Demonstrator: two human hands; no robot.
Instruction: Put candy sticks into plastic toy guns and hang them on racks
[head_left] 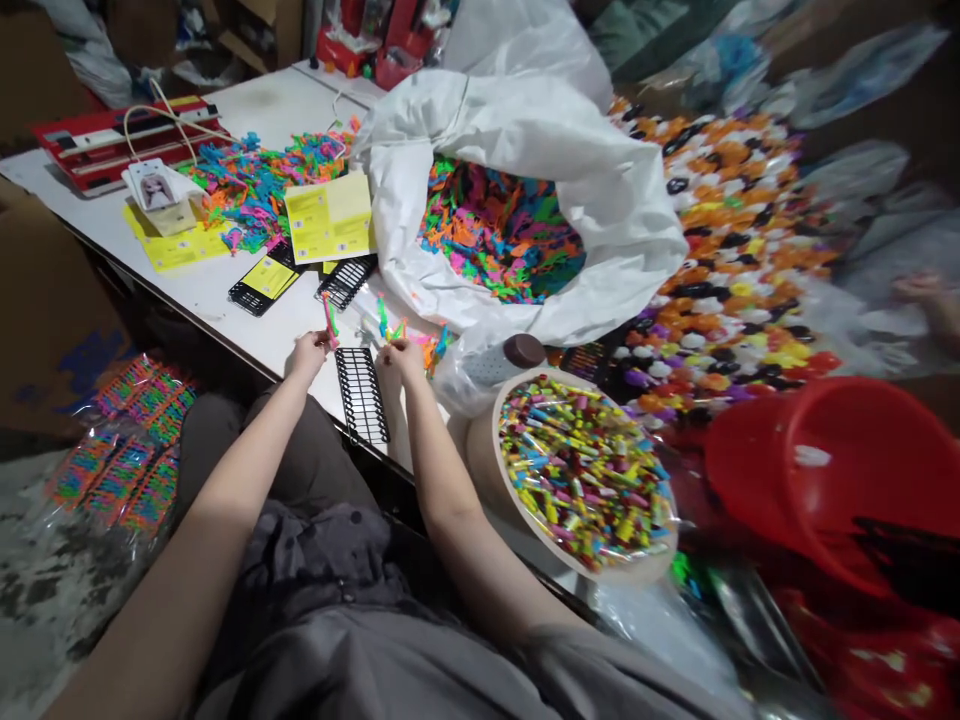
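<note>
My left hand is closed in a pinch at the upper left of a black slotted plastic rack. Pink and green plastic toy figures stick up from its fingertips. The rack lies at the table's near edge, its slots bare. On its right side my right hand is bent with the fingertips pressed together; whatever they may hold is too small to make out. Just beyond it lie a few loose bright figures. More black racks lie farther back, one under a yellow card.
A white sack of similar figures stands behind my hands, beside a heap of them. To the right are a round tub of small colourful pieces and a red basin. A red sealer-like device sits far left; bagged filled racks lie below.
</note>
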